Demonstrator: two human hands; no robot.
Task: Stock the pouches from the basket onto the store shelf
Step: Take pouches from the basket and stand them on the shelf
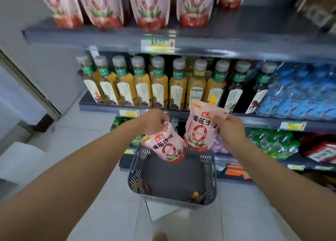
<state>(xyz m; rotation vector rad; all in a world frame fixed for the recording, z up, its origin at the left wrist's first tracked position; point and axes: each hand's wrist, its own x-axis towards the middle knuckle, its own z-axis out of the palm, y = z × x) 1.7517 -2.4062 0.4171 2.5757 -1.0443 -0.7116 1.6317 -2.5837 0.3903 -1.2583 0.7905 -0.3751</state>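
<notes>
left hand [154,121] pinches the dangling pouch [168,147] by its top corner, right hand [231,131] grips the upright pouch [199,130], both over the basket [133,168]. best raise them upright and seat their bases flat on the top shelf [109,38], beside the shelved pouches [150,8], toward its right end.

Above basket [136,170]: left pouch [164,148] beside right pouch [200,130]; bottles [160,82] on shelf [101,107] behind.

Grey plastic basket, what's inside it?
Grey plastic basket: mostly bare, one dark item and one yellow-capped item by its near wall. The lower pink pouch covers its far-left corner.
</notes>
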